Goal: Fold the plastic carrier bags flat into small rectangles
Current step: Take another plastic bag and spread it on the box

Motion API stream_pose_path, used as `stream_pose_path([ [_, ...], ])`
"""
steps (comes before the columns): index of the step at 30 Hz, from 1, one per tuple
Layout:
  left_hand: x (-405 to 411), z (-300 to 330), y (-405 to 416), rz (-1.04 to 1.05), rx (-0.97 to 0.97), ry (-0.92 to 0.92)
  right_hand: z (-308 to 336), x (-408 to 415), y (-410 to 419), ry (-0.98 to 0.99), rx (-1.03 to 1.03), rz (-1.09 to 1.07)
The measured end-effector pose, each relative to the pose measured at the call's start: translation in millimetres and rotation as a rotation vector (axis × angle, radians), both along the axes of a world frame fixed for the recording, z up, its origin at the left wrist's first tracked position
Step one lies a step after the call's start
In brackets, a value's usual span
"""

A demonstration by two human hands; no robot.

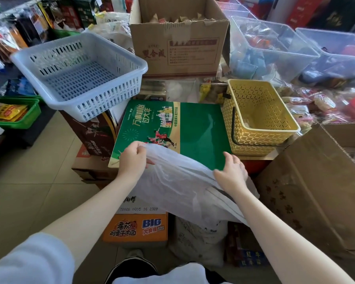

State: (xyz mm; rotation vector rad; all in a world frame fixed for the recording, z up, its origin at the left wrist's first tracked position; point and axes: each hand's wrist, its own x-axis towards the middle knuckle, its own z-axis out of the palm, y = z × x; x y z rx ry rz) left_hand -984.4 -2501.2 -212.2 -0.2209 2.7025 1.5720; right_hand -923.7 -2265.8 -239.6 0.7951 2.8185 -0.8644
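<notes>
A thin white plastic carrier bag (178,181) hangs loose and crumpled over the near edge of a flat green printed box (199,132). My left hand (131,158) pinches the bag's upper left corner with curled fingers, just above the box's front left corner. My right hand (232,173) grips the bag's right side at the box's near edge, fingers bent over the plastic. The bag's lower part drapes down between my forearms and hides the box's front edge.
A yellow lattice basket (260,119) stands right of the green box. A white slotted basket (80,72) sits tilted at the back left. Cardboard boxes (176,44) and clear bins (271,48) crowd the back; a large carton (316,185) stands at the right.
</notes>
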Motion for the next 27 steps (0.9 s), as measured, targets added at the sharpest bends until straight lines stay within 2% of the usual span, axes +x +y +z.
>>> stream_pose_path([
  [2, 7, 10, 9, -0.086, 0.050, -0.030, 20, -3, -23, 0.198, -0.087, 0.190],
  [5, 16, 26, 20, -0.211, 0.003, 0.047, 43, -5, -55, 0.310, -0.155, 0.470],
  [7, 21, 40, 22, -0.285, -0.076, 0.097, 52, -7, -71, 0.379, -0.121, 0.512],
  [10, 24, 54, 16, -0.415, -0.008, 0.107, 57, -9, -77, 0.507, -0.115, 0.506],
  [13, 23, 55, 7, -0.473, -0.117, 0.229, 52, -13, -70, 0.489, -0.195, 0.550],
  [15, 20, 50, 1, -0.460, -0.155, 0.296, 50, -15, -66, 0.459, -0.259, 0.521],
  [16, 18, 47, -1, -0.463, -0.150, 0.269, 50, -15, -64, 0.451, -0.327, 0.479],
  [19, 15, 33, -5, -0.491, -0.227, 0.054, 50, -17, -57, 0.424, -0.639, 0.303],
  [21, 13, 21, -6, -0.520, -0.269, 0.007, 47, -19, -53, 0.418, -0.760, 0.223],
  [27, 4, 5, -15, -0.625, -0.238, 0.008, 31, -26, -39, 0.404, -0.551, 0.100],
])
